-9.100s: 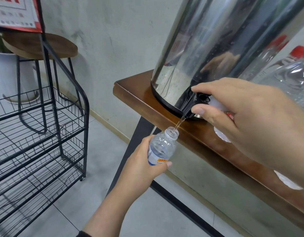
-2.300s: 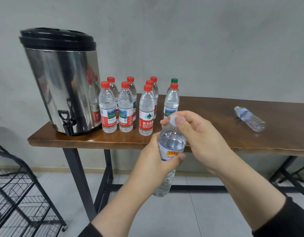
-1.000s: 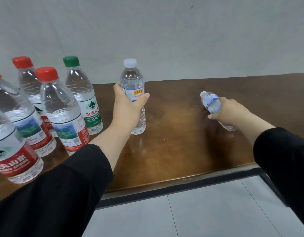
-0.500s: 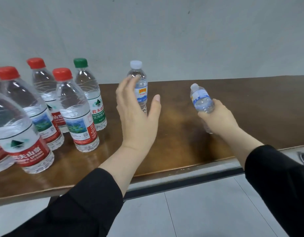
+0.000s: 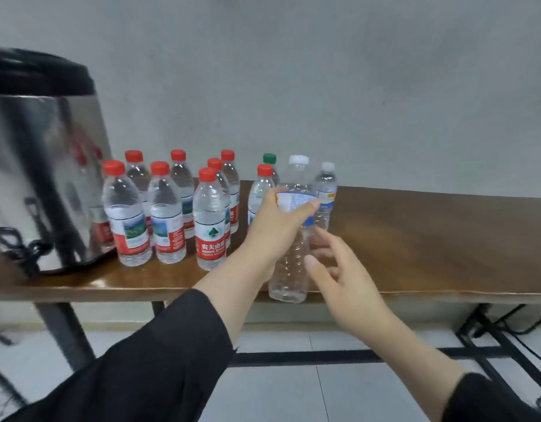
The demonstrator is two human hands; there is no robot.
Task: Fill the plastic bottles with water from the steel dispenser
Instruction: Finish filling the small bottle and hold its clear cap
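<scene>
**Left hand holds a clear ribbed bottle above the table edge**

Head view: the left hand (image 5: 273,222) wraps its fingers and thumb round the upper part of a clear, ribbed plastic bottle with a white cap and a blue-and-white label (image 5: 290,260). The bottle stands upright in front of the near edge of the brown wooden table (image 5: 430,239), its base level with that edge; whether it rests on the wood cannot be told. The right hand (image 5: 339,269) is just beside the bottle's lower half with fingers spread and loosely bent, holding nothing; its fingertips are near the ribbed wall, and contact cannot be judged.

Just behind the held bottle stands a smaller clear plastic bottle with a white cap and a pale label (image 5: 325,196), upright on the table. To its left is a green-capped clear bottle (image 5: 269,159), largely hidden by a red-capped one. A cluster of red-capped clear plastic bottles with red-and-white labels (image 5: 171,214) stands in rows, all upright and capped.

At the far left sits the shiny cylindrical steel dispenser with a black lid (image 5: 40,166), its polished wall mirroring the red caps. A black tap (image 5: 17,243) juts from its base, over the table's left end. The picture is blurred there. Both arms wear black sleeves (image 5: 159,367). Under the table are black metal legs (image 5: 65,333) and a pale tiled floor (image 5: 278,397).
</scene>
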